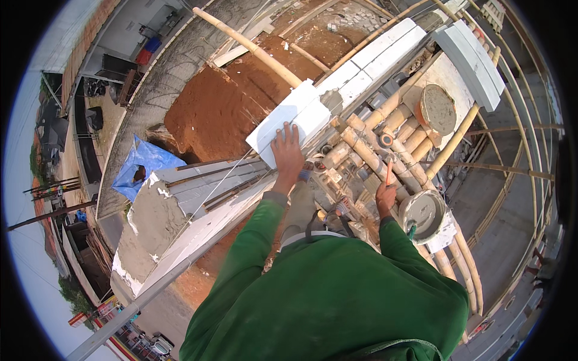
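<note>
My left hand (pixel 288 150) lies flat with fingers spread on a white lightweight block (pixel 307 107), which sits along the top of the wall. A patch of grey mortar (pixel 331 101) shows just beyond the block's far end. My right hand (pixel 385 198) is closed round the orange handle of a tool (pixel 389 172), held upright over the bamboo poles. I cannot make out the tool's head for certain. Close to that hand stands a bucket (pixel 444 204) with grey mortar inside and a small green piece at its rim.
Bamboo scaffold poles (pixel 376 156) run beneath me. A round basin of mortar (pixel 438 109) and stacked white blocks (pixel 472 63) lie at the far right. More wall blocks (pixel 388 51) extend away. Red soil (pixel 208 114), a blue tarp (pixel 144 165) and a taut string (pixel 220 183) are left.
</note>
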Action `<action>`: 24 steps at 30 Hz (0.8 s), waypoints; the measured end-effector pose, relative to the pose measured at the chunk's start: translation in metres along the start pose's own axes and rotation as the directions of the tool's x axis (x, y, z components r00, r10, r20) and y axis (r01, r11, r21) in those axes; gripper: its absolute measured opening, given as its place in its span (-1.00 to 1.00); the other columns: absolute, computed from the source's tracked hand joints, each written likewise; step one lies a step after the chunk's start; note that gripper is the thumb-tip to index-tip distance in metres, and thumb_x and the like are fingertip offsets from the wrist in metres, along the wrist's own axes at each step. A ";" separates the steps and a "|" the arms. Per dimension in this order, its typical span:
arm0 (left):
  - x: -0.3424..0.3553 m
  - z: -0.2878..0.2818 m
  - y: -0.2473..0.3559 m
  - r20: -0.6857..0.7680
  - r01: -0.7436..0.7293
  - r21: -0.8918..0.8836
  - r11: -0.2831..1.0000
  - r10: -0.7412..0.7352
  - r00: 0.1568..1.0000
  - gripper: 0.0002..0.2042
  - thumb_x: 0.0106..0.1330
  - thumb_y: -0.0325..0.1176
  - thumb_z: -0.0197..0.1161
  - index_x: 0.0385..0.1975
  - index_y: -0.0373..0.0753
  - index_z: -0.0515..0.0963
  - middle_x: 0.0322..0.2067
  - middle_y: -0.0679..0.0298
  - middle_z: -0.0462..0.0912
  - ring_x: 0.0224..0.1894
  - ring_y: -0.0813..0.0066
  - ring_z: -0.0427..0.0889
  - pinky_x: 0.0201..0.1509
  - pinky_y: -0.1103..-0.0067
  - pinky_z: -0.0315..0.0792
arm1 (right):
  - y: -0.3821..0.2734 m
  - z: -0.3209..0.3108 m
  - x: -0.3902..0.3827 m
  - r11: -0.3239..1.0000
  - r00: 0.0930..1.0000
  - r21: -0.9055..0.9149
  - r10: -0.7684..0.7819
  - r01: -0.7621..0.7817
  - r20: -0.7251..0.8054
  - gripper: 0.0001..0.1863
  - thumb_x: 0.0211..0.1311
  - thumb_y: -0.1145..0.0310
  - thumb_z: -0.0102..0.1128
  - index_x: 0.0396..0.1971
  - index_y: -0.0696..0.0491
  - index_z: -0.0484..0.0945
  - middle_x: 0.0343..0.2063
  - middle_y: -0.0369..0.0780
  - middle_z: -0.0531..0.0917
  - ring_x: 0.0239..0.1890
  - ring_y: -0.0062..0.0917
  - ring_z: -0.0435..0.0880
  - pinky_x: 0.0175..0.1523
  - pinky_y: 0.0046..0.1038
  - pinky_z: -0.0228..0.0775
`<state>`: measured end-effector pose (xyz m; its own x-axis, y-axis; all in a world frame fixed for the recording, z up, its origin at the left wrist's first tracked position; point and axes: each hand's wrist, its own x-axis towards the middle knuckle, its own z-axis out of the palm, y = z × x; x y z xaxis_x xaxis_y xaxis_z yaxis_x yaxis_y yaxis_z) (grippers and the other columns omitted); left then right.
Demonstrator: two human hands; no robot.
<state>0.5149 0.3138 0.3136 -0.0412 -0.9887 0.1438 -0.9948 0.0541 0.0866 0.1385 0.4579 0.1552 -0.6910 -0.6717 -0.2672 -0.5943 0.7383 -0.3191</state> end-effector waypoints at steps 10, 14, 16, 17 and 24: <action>0.001 0.003 0.002 0.020 -0.019 0.039 0.999 0.019 1.000 -0.33 0.29 -0.44 0.24 0.48 -0.21 0.37 0.55 0.04 0.24 0.45 -0.11 0.33 0.42 0.05 0.23 | -0.189 -0.071 -0.081 0.789 0.811 0.496 -0.530 0.364 0.248 -0.58 0.56 0.05 0.12 -0.07 0.18 0.45 -0.48 0.14 0.65 -0.33 0.15 0.68 -0.24 0.04 0.41; 0.000 0.006 0.000 -0.004 -0.029 0.010 1.000 0.029 1.000 -0.36 0.33 -0.41 0.22 0.47 -0.22 0.38 0.54 0.03 0.27 0.44 -0.13 0.35 0.41 0.05 0.23 | -0.280 -0.081 -0.094 0.639 0.618 0.553 -0.742 0.534 0.260 -0.58 0.63 0.06 0.01 -0.08 0.20 0.40 -0.46 0.16 0.64 -0.32 0.21 0.63 -0.22 0.07 0.41; 0.000 0.009 -0.002 -0.049 -0.048 -0.002 0.999 0.047 0.998 -0.39 0.37 -0.37 0.22 0.47 -0.24 0.39 0.53 0.02 0.29 0.42 -0.14 0.36 0.39 0.05 0.23 | -0.308 -0.081 -0.102 0.634 0.575 0.519 -0.762 0.573 0.296 -0.58 0.64 0.08 -0.06 -0.08 0.24 0.41 -0.40 0.20 0.68 -0.27 0.21 0.68 -0.15 0.08 0.49; 0.000 0.012 -0.002 -0.050 -0.050 -0.013 0.999 0.049 0.998 -0.40 0.39 -0.35 0.21 0.46 -0.24 0.39 0.52 0.02 0.31 0.42 -0.15 0.37 0.39 0.05 0.24 | -0.317 -0.081 -0.105 0.625 0.553 0.505 -0.775 0.595 0.306 -0.57 0.64 0.10 -0.10 -0.08 0.25 0.42 -0.37 0.22 0.69 -0.24 0.21 0.70 -0.12 0.09 0.53; -0.003 0.016 -0.007 -0.046 -0.078 0.031 0.996 0.080 0.996 -0.46 0.49 -0.24 0.19 0.45 -0.24 0.41 0.51 0.00 0.32 0.41 -0.19 0.37 0.36 0.01 0.25 | -0.325 -0.076 -0.120 0.685 0.578 0.512 -0.722 0.518 0.381 -0.59 0.62 0.15 -0.07 -0.08 0.29 0.40 -0.38 0.25 0.69 -0.24 0.25 0.70 -0.10 0.10 0.54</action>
<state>0.5209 0.3140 0.2965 -0.1162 -0.9738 0.1953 -0.9909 0.1271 0.0442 0.3831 0.3026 0.3604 0.1866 -0.9444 -0.2707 -0.5544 0.1263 -0.8226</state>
